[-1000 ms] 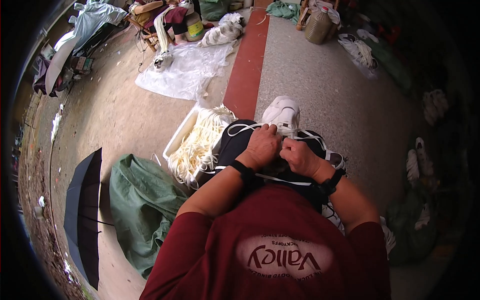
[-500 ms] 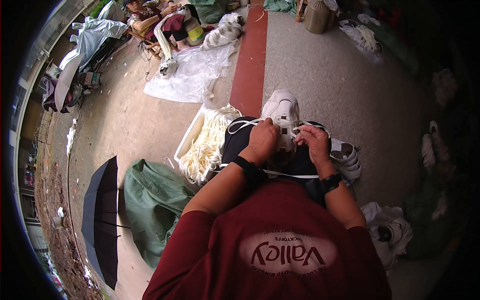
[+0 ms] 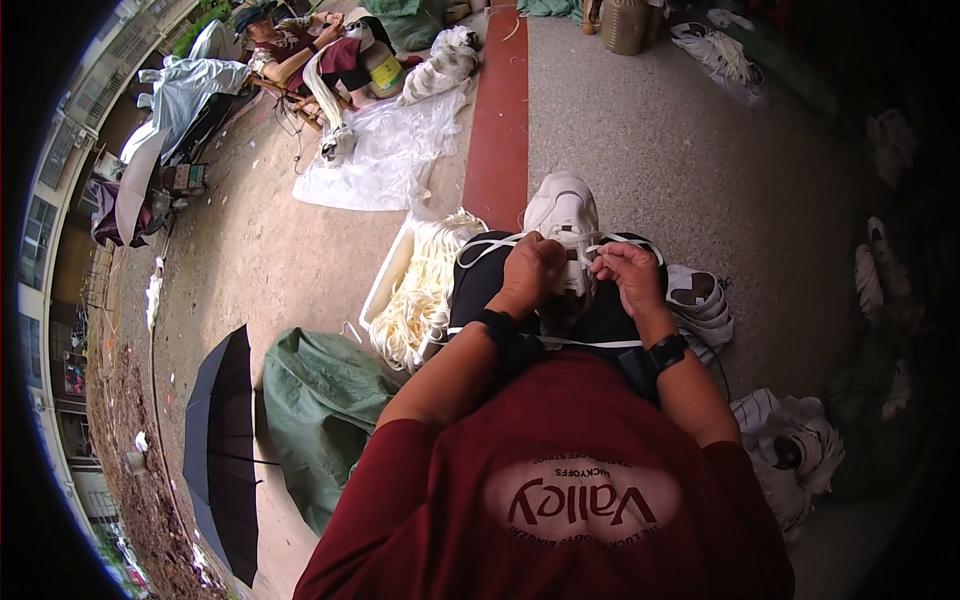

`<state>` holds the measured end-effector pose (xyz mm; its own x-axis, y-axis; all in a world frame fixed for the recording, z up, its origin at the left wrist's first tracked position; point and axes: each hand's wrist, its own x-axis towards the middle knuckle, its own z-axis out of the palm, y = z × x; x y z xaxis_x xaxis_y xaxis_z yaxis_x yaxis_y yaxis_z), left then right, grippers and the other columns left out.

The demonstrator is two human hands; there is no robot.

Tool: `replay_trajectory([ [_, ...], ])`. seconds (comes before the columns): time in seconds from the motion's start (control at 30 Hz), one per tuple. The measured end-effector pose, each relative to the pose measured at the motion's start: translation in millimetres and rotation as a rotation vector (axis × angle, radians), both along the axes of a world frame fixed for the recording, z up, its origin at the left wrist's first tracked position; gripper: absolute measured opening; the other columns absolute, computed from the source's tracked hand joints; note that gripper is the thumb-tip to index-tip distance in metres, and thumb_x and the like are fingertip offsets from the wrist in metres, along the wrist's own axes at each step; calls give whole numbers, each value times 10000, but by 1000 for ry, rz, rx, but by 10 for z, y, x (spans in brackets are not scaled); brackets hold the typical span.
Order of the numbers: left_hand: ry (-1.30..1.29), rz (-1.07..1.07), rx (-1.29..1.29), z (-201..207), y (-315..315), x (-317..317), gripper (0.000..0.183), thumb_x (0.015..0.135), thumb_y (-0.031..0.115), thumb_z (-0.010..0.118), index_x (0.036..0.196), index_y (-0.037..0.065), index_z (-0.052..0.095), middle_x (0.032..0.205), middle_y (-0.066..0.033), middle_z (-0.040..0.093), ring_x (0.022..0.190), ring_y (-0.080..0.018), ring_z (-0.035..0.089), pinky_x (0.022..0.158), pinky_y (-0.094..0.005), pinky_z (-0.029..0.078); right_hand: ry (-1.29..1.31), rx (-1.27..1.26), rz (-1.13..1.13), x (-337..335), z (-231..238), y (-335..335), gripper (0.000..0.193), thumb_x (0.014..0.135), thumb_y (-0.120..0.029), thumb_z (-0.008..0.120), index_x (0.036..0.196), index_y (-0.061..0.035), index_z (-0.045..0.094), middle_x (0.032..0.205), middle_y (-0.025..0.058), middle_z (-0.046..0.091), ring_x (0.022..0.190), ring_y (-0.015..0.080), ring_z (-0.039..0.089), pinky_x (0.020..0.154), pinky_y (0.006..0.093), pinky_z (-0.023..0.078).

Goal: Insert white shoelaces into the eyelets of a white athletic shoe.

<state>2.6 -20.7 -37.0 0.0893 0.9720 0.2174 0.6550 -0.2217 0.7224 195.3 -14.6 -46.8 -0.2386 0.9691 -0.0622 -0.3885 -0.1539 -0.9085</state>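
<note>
A white sneaker (image 3: 560, 203) rests between my knees, its toe pointing away from me. White shoelace (image 3: 487, 242) runs out from its eyelets on both sides and over my dark trousers. My left hand (image 3: 533, 268) is closed against the left side of the sneaker's lacing, gripping the lace; its fingertips are mostly hidden. On the right side, my right hand (image 3: 630, 277) pinches the lace between thumb and forefinger, close to the eyelets. Just left of my knee stands a white box (image 3: 378, 288) filled with loose cream-white laces (image 3: 425, 295).
Several nested sneakers (image 3: 698, 305) lie right of my knee, with more white shoes (image 3: 790, 450) behind them. A green cloth (image 3: 325, 395) and an open black umbrella (image 3: 222, 450) are at left. Farther off, a seated person (image 3: 290, 50) works beside a plastic sheet (image 3: 375, 165).
The view has shifted a little, so the surroundings sit slightly differently. Both hands stay at the lacing with only small finger movements.
</note>
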Motion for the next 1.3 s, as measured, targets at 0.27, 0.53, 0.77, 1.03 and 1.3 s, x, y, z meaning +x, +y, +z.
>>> replay_trajectory([
  [0.27, 199, -7, 89, 35, 18, -28, 90, 748, 140, 596, 700, 64, 600, 759, -132, 563, 717, -305, 566, 637, -398, 474, -24, 4, 3, 9, 21, 11, 99, 850, -22, 544, 922, 22, 595, 795, 118, 634, 673, 143, 591, 641, 222, 480],
  [0.53, 212, 49, 179, -22, 51, 41, 89, 728, 113, 593, 657, 64, 569, 720, -113, 548, 732, -287, 569, 643, -383, 478, -23, 23, -11, 7, -2, -3, 80, 857, -13, 528, 895, 8, 595, 803, 104, 637, 695, 127, 592, 651, 224, 477],
  [0.77, 318, -109, 298, 243, 32, 24, 85, 696, 143, 595, 761, 92, 618, 782, -94, 572, 811, -276, 568, 687, -376, 482, 22, 45, -5, 39, -23, 1, 85, 859, -14, 526, 897, 10, 598, 801, 97, 635, 696, 125, 589, 648, 221, 476],
  [1.03, 458, -186, 232, 158, 111, 202, 156, 659, 179, 639, 721, 55, 568, 733, -113, 582, 739, -296, 591, 658, -383, 483, 20, 49, -18, 13, -42, 12, 88, 855, -24, 535, 891, 4, 611, 794, 74, 632, 671, 115, 577, 647, 218, 469],
  [1.3, 278, -204, 263, 83, 111, 124, 131, 690, 140, 618, 758, 52, 548, 724, -123, 584, 685, -318, 593, 611, -396, 476, -53, 91, -37, 9, -7, -24, 94, 850, -27, 542, 892, 8, 618, 789, 70, 633, 642, 98, 551, 611, 212, 451],
])
